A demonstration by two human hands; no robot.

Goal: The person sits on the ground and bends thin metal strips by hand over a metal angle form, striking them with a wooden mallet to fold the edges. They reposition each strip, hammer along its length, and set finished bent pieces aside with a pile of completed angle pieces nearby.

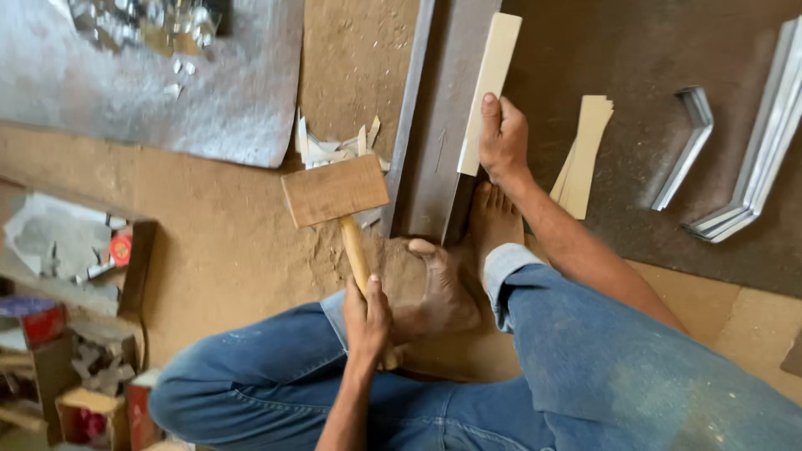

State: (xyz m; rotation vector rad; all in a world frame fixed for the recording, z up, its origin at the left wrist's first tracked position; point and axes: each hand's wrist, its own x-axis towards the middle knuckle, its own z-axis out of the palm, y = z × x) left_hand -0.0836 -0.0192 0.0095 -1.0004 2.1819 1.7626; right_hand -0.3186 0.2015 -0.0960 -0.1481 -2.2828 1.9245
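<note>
On the sandy floor lies a long grey steel angle bar (434, 142). The right hand (503, 138) has its fingers closed around a pale flat wooden strip (490, 83) resting on this bar. The left hand (368, 317) grips tightly the handle of a brown wooden mallet (336, 190), raised beside the bar.
</note>
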